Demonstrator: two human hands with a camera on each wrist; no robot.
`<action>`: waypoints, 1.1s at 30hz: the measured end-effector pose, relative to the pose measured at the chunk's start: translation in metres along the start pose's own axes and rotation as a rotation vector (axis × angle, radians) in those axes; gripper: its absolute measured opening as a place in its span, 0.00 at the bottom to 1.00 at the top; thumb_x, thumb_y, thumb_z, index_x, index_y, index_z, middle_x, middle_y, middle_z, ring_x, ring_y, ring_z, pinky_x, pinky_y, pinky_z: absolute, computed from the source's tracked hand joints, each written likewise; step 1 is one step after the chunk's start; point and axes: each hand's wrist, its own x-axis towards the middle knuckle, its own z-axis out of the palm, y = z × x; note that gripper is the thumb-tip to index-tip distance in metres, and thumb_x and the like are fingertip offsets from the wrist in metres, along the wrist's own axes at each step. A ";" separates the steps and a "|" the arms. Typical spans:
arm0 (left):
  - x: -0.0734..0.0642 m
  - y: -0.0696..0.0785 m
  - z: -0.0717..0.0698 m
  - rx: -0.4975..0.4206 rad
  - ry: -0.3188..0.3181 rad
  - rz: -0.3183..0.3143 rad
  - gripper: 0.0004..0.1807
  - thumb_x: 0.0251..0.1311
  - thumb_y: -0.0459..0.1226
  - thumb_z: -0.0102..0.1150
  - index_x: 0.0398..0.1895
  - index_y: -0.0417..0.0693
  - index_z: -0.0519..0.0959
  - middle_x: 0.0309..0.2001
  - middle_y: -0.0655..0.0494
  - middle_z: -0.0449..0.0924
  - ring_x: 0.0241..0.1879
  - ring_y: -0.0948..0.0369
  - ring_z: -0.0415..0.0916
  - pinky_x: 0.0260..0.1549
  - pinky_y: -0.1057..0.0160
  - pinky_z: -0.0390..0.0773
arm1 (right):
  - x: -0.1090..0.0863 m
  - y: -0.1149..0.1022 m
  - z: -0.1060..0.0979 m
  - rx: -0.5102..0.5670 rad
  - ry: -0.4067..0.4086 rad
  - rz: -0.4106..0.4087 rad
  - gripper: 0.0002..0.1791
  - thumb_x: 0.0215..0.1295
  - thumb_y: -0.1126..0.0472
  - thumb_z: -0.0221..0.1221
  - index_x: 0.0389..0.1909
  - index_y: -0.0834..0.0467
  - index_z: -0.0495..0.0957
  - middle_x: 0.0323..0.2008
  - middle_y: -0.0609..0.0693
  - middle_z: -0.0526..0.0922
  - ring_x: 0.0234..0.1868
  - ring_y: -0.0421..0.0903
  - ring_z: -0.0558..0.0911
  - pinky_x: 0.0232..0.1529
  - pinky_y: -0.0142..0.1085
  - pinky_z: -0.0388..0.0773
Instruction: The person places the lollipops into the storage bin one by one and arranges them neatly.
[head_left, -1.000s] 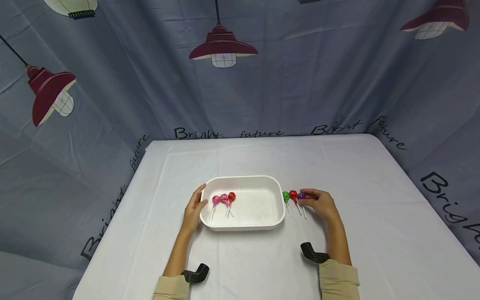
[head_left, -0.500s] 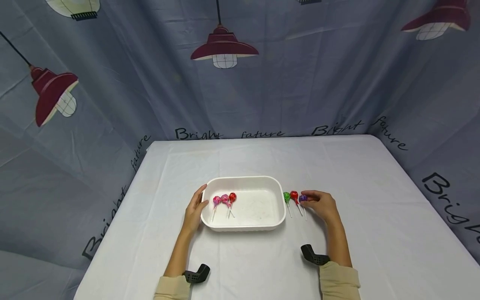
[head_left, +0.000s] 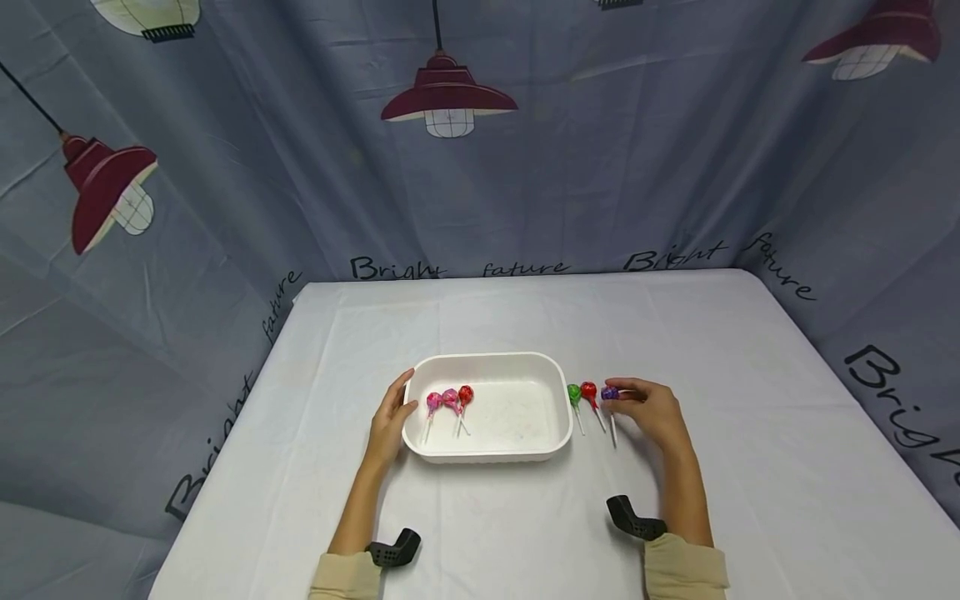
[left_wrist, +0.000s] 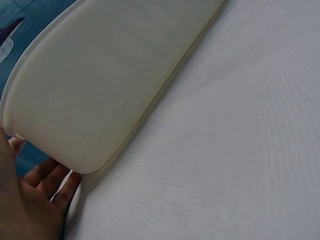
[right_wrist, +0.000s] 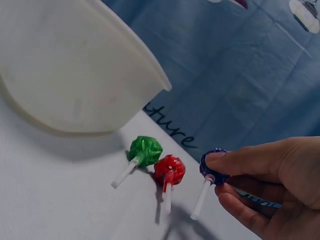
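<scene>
At the left end of the white tray [head_left: 521,421], my left hand [head_left: 387,425] holds the wall, thumb at the rim and fingers along the outside. The left wrist view shows several fingers [left_wrist: 46,181] at the tray's lower corner. My right hand [head_left: 651,412] pinches a purple lollipop [right_wrist: 206,172] by its wrapped head between thumb and fingers, the white stick pointing down. Left of it, a red lollipop [right_wrist: 170,171] and a green lollipop [right_wrist: 146,151] lie on the table beside the tray's right end.
Inside the tray, toward its left, lie two pink lollipops [head_left: 450,397] and a red one [head_left: 466,394]. A white cloth covers the table [head_left: 495,533]. Behind it hangs a grey-blue curtain [head_left: 570,167] printed with lamps and lettering.
My right hand has drawn the purple lollipop slightly to the right, away from the red one, and its stick has turned more upright. The left hand and tray stay in place.
</scene>
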 end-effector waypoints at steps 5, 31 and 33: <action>0.000 0.000 0.000 0.001 0.000 0.003 0.26 0.65 0.31 0.46 0.67 0.48 0.61 0.70 0.49 0.51 0.69 0.56 0.45 0.66 0.64 0.50 | -0.001 0.002 -0.001 0.094 -0.005 -0.057 0.26 0.52 0.55 0.67 0.52 0.59 0.77 0.46 0.58 0.80 0.46 0.49 0.78 0.49 0.40 0.72; -0.001 -0.001 0.001 -0.010 -0.005 0.037 0.26 0.65 0.30 0.45 0.67 0.44 0.60 0.70 0.44 0.50 0.69 0.53 0.44 0.66 0.61 0.49 | -0.003 -0.045 0.013 0.321 -0.081 -0.247 0.25 0.51 0.57 0.68 0.50 0.62 0.77 0.43 0.59 0.78 0.39 0.45 0.79 0.39 0.27 0.79; 0.000 -0.001 0.001 -0.009 -0.003 0.047 0.26 0.65 0.29 0.45 0.67 0.43 0.60 0.70 0.43 0.50 0.69 0.52 0.44 0.66 0.60 0.49 | -0.010 -0.061 0.013 0.320 -0.099 -0.232 0.25 0.51 0.58 0.68 0.50 0.64 0.77 0.42 0.59 0.77 0.38 0.43 0.79 0.39 0.27 0.78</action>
